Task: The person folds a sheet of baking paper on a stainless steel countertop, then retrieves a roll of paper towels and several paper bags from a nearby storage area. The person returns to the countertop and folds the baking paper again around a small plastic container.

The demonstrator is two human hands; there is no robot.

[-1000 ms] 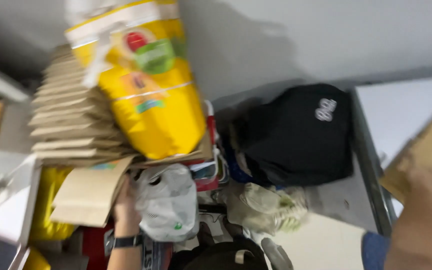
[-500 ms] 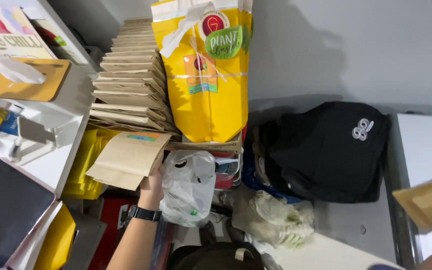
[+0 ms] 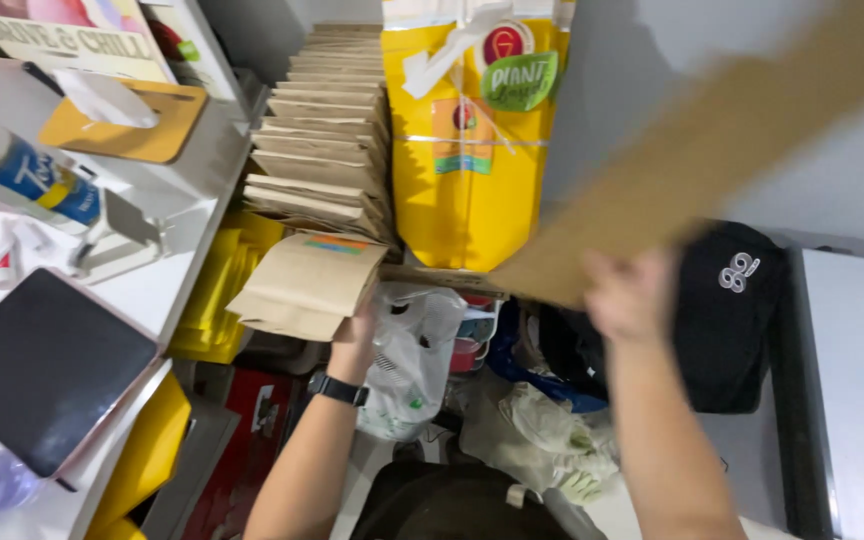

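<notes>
My left hand (image 3: 354, 338), with a dark watch on the wrist, grips a flat brown paper bag (image 3: 304, 284) by its edge, just below a tall stack of folded brown paper bags (image 3: 322, 150). My right hand (image 3: 630, 296) is raised and holds a long blurred piece of brown cardboard (image 3: 712, 140) that slants up to the right across the view. A tall yellow bag (image 3: 467, 150) stands beside the stack, between the two hands.
A white plastic bag (image 3: 412, 360), a black bag (image 3: 732, 330) and crumpled pale bags (image 3: 542, 440) lie on the floor below. At left, a white counter (image 3: 142, 290) carries a dark tablet (image 3: 37, 365), a yellow tray (image 3: 127, 125) and a bottle. Yellow bags (image 3: 217, 290) lean under it.
My right hand has swung in from the far right edge to the centre, bringing the cardboard up across the view. The left hand still holds the flat paper bag in place.
</notes>
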